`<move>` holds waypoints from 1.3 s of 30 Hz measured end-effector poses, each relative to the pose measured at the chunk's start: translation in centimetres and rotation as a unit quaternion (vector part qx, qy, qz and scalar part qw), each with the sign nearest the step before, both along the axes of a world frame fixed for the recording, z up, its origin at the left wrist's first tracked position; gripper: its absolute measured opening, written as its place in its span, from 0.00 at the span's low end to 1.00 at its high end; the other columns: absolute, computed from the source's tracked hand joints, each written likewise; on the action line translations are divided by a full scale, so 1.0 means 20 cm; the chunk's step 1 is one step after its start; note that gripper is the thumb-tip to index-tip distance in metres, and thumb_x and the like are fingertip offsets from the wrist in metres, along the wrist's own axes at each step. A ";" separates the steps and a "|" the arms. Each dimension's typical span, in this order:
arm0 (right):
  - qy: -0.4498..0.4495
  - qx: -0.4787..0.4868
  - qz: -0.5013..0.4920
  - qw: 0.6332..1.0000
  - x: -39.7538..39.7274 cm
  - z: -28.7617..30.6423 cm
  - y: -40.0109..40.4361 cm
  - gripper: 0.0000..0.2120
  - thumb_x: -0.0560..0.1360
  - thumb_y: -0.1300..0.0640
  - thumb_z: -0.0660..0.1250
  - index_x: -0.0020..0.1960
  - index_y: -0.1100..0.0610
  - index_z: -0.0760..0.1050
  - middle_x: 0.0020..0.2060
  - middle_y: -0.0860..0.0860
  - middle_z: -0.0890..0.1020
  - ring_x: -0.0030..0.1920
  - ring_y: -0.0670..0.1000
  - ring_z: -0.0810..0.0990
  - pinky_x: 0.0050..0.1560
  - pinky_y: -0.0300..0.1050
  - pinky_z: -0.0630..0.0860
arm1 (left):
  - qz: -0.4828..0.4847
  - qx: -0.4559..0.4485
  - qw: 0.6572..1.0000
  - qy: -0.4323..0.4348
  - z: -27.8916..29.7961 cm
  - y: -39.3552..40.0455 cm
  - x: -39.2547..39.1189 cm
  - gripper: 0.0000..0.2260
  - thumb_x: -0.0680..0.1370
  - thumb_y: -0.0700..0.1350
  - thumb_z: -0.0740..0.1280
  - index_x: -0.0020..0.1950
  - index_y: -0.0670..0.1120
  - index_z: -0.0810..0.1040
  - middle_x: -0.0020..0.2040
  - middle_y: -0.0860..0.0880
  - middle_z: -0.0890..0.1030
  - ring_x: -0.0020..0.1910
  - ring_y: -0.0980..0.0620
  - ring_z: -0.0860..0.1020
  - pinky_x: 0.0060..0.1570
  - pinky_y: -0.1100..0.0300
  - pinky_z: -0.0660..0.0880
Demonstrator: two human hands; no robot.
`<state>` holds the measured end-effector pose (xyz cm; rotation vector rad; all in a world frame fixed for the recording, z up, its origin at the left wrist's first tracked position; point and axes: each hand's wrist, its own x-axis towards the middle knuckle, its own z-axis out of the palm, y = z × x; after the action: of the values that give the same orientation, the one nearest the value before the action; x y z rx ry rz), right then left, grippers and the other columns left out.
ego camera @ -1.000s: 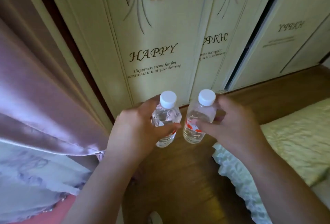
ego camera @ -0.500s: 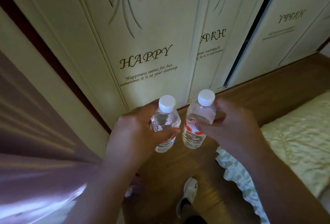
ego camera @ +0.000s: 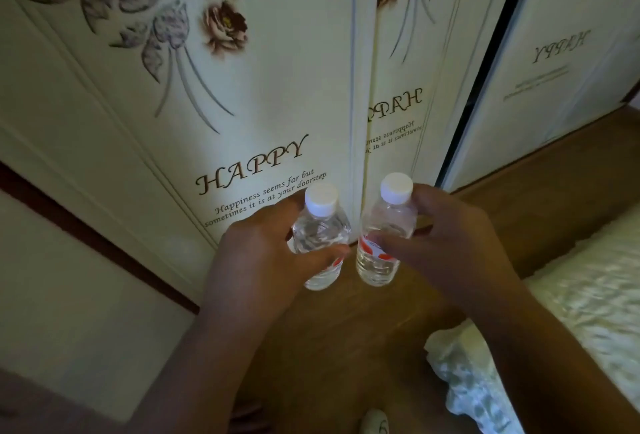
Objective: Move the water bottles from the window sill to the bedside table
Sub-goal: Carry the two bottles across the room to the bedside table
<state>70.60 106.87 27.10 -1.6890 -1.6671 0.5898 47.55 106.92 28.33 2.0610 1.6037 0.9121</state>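
Observation:
Two small clear water bottles with white caps and red-printed labels are held upright side by side in mid-air, above the wooden floor. My left hand (ego camera: 256, 260) grips the left bottle (ego camera: 320, 229) around its middle. My right hand (ego camera: 446, 246) grips the right bottle (ego camera: 388, 226), thumb across the label. The bottles are a little apart and not touching. Neither the window sill nor the bedside table is in view.
A cream wardrobe (ego camera: 242, 94) with flower prints and "HAPPY" lettering stands straight ahead; a dark gap (ego camera: 485, 63) separates its sliding doors. A bed (ego camera: 588, 288) with a pale green frilled cover is at the right. Brown wooden floor (ego camera: 346, 347) lies below, with my shoe (ego camera: 375, 423) at the bottom edge.
The view has swung right and toward the wardrobe, and the purple curtain at the left has left the frame. Both hands keep holding the bottles in the same way.

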 end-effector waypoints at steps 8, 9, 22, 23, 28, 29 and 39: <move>0.005 -0.004 -0.062 0.998 0.32 0.06 0.15 0.30 0.68 0.44 0.77 0.67 0.46 0.73 0.58 0.44 0.82 0.50 0.45 0.82 0.49 0.42 0.80 | -0.056 -0.042 0.998 -0.008 -0.02 0.37 0.32 0.33 0.65 0.67 0.74 0.68 0.61 0.73 0.62 0.62 0.79 0.56 0.62 0.79 0.56 0.56 0.78; 0.005 -0.005 -0.073 0.997 0.36 0.06 0.17 0.30 0.68 0.44 0.77 0.67 0.46 0.73 0.59 0.44 0.82 0.51 0.44 0.81 0.48 0.41 0.79 | -0.074 -0.058 0.995 -0.019 -0.03 0.43 0.37 0.30 0.67 0.64 0.75 0.67 0.59 0.74 0.60 0.63 0.79 0.54 0.64 0.79 0.56 0.56 0.79; -0.013 -0.025 -0.254 0.967 0.70 0.06 0.52 0.30 0.67 0.42 0.77 0.67 0.46 0.75 0.57 0.42 0.82 0.50 0.42 0.81 0.50 0.37 0.78 | -0.281 -0.042 0.959 -0.014 -0.06 1.14 0.87 0.30 0.67 0.65 0.74 0.67 0.58 0.75 0.63 0.57 0.80 0.59 0.57 0.79 0.58 0.49 0.78; -0.016 -0.026 -0.270 0.962 0.71 0.07 0.57 0.30 0.67 0.42 0.77 0.67 0.46 0.75 0.57 0.41 0.82 0.50 0.42 0.80 0.48 0.34 0.76 | -0.295 -0.043 0.955 -0.012 -0.06 1.22 0.90 0.30 0.67 0.64 0.74 0.68 0.58 0.75 0.62 0.57 0.80 0.60 0.57 0.79 0.59 0.48 0.78; -0.011 -0.015 -0.343 0.939 0.71 0.12 0.87 0.31 0.66 0.44 0.79 0.67 0.47 0.75 0.58 0.44 0.83 0.53 0.46 0.82 0.55 0.46 0.80 | -0.348 -0.018 0.937 -0.002 -0.02 1.61 1.03 0.29 0.67 0.62 0.76 0.66 0.56 0.76 0.58 0.56 0.82 0.54 0.60 0.80 0.53 0.57 0.81; -0.005 -0.016 -0.355 0.935 0.71 0.12 0.91 0.31 0.66 0.44 0.79 0.67 0.48 0.75 0.58 0.44 0.82 0.54 0.47 0.82 0.57 0.47 0.80 | -0.358 -0.008 0.934 0.009 -0.01 1.68 1.05 0.31 0.67 0.62 0.76 0.67 0.55 0.76 0.59 0.55 0.82 0.55 0.58 0.81 0.52 0.56 0.81; 0.008 -0.032 -0.411 0.911 0.75 0.12 1.19 0.32 0.65 0.43 0.79 0.67 0.47 0.75 0.58 0.43 0.82 0.52 0.47 0.83 0.57 0.47 0.80 | -0.414 0.003 0.910 0.031 -0.05 2.08 1.23 0.33 0.66 0.64 0.75 0.68 0.54 0.75 0.59 0.56 0.82 0.55 0.58 0.80 0.50 0.66 0.76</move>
<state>85.69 130.73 29.49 -2.1972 -0.7819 0.2348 72.10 148.60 27.29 2.4411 0.5877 0.5241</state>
